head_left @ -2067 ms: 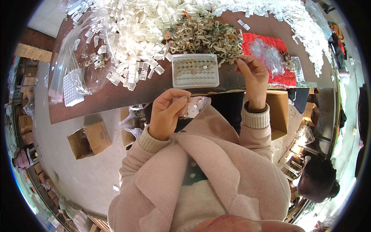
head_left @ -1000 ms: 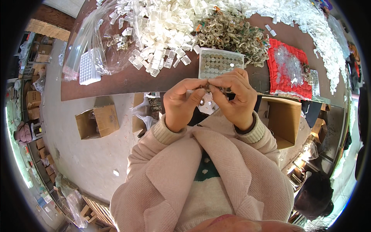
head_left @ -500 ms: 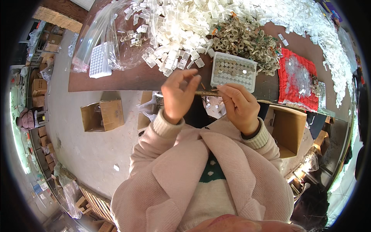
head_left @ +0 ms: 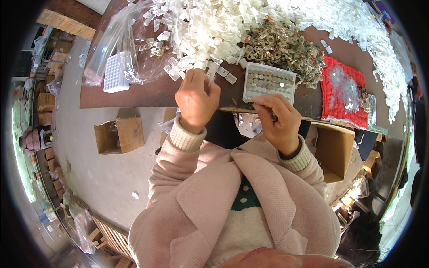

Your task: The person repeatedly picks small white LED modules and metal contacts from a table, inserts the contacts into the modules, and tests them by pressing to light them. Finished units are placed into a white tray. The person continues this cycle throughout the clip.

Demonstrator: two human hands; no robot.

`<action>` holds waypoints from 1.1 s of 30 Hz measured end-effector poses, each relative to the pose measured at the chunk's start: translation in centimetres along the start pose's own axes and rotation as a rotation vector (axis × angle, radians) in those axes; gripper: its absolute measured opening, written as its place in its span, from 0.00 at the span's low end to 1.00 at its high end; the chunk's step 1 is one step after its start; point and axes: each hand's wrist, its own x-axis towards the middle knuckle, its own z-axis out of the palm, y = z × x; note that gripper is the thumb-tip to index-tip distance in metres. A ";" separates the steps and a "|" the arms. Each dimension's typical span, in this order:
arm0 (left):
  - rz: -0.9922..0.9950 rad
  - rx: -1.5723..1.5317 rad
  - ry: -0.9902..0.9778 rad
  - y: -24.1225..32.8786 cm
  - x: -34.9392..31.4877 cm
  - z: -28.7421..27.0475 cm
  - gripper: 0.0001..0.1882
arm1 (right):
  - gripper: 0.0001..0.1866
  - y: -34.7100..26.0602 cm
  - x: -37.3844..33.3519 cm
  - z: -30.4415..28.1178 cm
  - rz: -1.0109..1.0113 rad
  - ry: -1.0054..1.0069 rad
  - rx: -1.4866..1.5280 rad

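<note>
At the near edge of a heap of small clear plastic boxes (head_left: 208, 33), my left hand (head_left: 195, 99) has its fingers and thumb closed on one small clear plastic box (head_left: 211, 75). My right hand (head_left: 280, 119) is in a pinch over the table's front edge. Something small and dark shows beside its fingers, too small to name. Just beyond it stands a clear plastic case (head_left: 291, 91) holding rows of small round grey-beige discs. Behind that case lies a pile of small beige rings (head_left: 286, 49) with bits of green and orange.
Clear plastic bags (head_left: 147, 58) and a white dimpled tray (head_left: 117, 73) lie left on the brown table (head_left: 147, 96). A red quilted cloth (head_left: 342, 89) with clear pieces lies right. Cardboard boxes (head_left: 131, 134) stand below, and more clear pieces (head_left: 384, 67) spread at far right.
My left hand has moved left and away from me to the clear boxes, its fingers closing there. My right hand has stayed nearly in place, its fingers curled in more.
</note>
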 end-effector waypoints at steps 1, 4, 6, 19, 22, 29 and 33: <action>-0.064 -0.231 -0.115 0.4 -0.1 -0.4 0.04 | 0.10 -0.1 0.1 0.0 0.051 -0.007 0.036; -0.267 -1.006 -0.381 1.7 -0.8 -1.1 0.04 | 0.10 0.2 0.6 0.2 -0.005 0.007 0.142; -0.418 -1.236 -0.466 2.4 -1.2 -1.5 0.04 | 0.10 0.2 0.7 0.6 -0.031 0.018 0.148; -0.139 -1.103 -0.283 3.8 -3.0 -0.5 0.15 | 0.08 -0.1 0.4 -0.1 0.437 0.052 0.717; -0.275 -1.259 -0.231 3.7 -3.6 -0.5 0.15 | 0.08 -0.4 0.4 -0.1 0.338 0.074 0.583; -0.384 -1.380 -0.170 3.9 -4.0 -0.7 0.14 | 0.10 -1.4 0.4 0.1 0.054 0.047 0.095; -0.338 -1.289 -0.132 4.3 -3.9 -0.8 0.15 | 0.10 -1.4 0.4 0.1 0.021 0.040 0.102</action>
